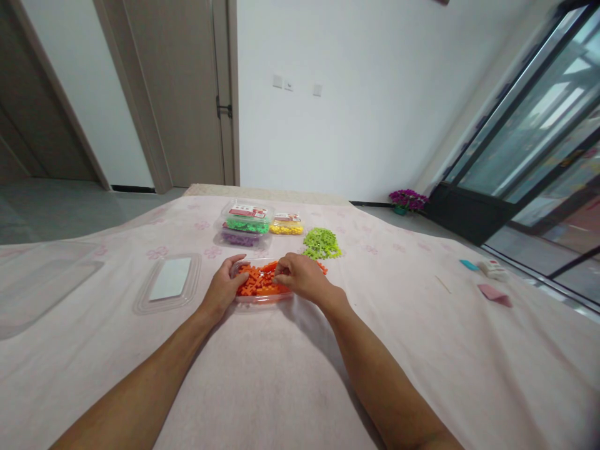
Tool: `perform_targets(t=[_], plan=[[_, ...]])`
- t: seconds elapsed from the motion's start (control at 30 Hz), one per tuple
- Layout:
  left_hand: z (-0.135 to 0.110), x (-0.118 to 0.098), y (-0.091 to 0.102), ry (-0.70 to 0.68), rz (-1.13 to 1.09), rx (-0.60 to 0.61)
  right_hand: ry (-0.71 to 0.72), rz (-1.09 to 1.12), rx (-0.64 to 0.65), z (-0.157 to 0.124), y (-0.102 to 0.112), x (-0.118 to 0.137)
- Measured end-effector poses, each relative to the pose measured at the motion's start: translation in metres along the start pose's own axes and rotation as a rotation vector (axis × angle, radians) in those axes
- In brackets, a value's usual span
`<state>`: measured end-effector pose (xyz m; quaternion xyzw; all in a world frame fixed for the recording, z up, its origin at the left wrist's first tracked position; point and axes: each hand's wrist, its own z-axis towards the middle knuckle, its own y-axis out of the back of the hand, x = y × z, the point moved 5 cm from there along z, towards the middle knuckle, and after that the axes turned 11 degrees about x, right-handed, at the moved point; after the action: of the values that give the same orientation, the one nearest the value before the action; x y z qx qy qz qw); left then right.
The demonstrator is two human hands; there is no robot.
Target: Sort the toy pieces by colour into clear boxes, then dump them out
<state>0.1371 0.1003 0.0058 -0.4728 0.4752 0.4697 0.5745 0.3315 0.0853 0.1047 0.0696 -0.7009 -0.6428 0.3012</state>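
Observation:
A clear plastic box (262, 299) full of small orange interlocking pieces (255, 281) sits on the cloth in front of me. My left hand (224, 284) grips the box's left end, its thumb over the rim by the pieces. Over the right half of the box, my right hand (300, 275) is closed in a pinch among the orange pieces; what its fingertips hold is hidden. A few orange pieces show just beyond the right hand. Behind it lies a loose pile of lime-green pieces (322, 243).
Stacked lidded boxes of green pieces (247, 224) and purple pieces (244, 239) stand at the back, beside a box of yellow pieces (286, 229). Left lie a clear lid (192, 294) with a white label and a larger clear tray (47, 281). Far right is a pink cloth (494, 295).

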Motion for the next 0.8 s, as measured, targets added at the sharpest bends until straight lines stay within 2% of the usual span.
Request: perform_targets(t=[0.07,0.17,0.27,0.37,0.57,0.8], plan=[[0.0,0.0,0.0,0.005,0.004,0.002,-0.05,0.019,-0.051,-0.001,0.01,-0.012],[-0.001,-0.001,0.0,0.003,0.019,-0.003,-0.213,0.007,-0.1,-0.006,0.025,-0.044],[-0.002,-0.003,0.0,-0.002,0.029,-0.013,-0.431,-0.071,-0.015,-0.014,0.027,-0.083],[-0.002,-0.004,0.0,-0.001,0.033,-0.026,-0.536,-0.12,0.099,-0.02,0.017,-0.108],[-0.003,-0.005,0.0,0.0,0.026,-0.036,-0.617,-0.193,0.187,-0.018,0.0,-0.118],[0.0,0.002,0.001,-0.005,-0.009,-0.009,-0.675,-0.201,0.2,-0.017,-0.005,-0.126]])
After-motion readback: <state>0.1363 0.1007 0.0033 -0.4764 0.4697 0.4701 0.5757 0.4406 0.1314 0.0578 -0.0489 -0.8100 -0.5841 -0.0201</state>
